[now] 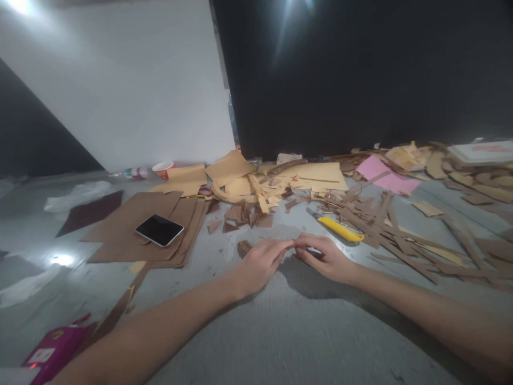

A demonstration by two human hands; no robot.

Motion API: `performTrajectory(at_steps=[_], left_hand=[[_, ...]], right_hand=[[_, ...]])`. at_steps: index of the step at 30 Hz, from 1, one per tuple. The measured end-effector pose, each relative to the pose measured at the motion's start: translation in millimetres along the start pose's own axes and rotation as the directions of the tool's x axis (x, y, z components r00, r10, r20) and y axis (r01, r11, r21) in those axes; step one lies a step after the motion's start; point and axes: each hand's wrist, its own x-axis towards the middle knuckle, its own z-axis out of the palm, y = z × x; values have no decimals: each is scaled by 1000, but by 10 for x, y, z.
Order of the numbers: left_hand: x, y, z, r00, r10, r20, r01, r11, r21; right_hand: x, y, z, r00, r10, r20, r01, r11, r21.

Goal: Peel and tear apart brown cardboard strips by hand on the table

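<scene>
Close together over the middle of the grey table, my left hand [262, 263] and my right hand [325, 258] meet at the fingertips. The left one is closed, its fingers pressed together and curved downward. Out from behind it pokes the end of a small brown cardboard piece [244, 246]; the rest is hidden by the hand. My right hand is closed in a pinch, thumb under the index finger; what lies between its tips is too small to make out. Just beyond the right hand lies a yellow utility knife [339, 227], blade pointing away to the left.
Brown cardboard sheets [132, 214] lie at left under a phone [159, 230]. Scissors [200, 193], a paper cup [163, 169] and a plastic bottle [137, 172] are behind. Cardboard strips [385, 230] and pink paper [387, 175] cover the right. A purple box [56, 350] sits at near left.
</scene>
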Motion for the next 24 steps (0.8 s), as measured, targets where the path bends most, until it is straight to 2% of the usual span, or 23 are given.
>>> performTrajectory(at_steps=[24], left_hand=[[2, -1, 5, 1000, -24, -5, 24, 1000, -14]], right_hand=[[-13, 26, 13, 999, 35, 14, -35, 999, 14]])
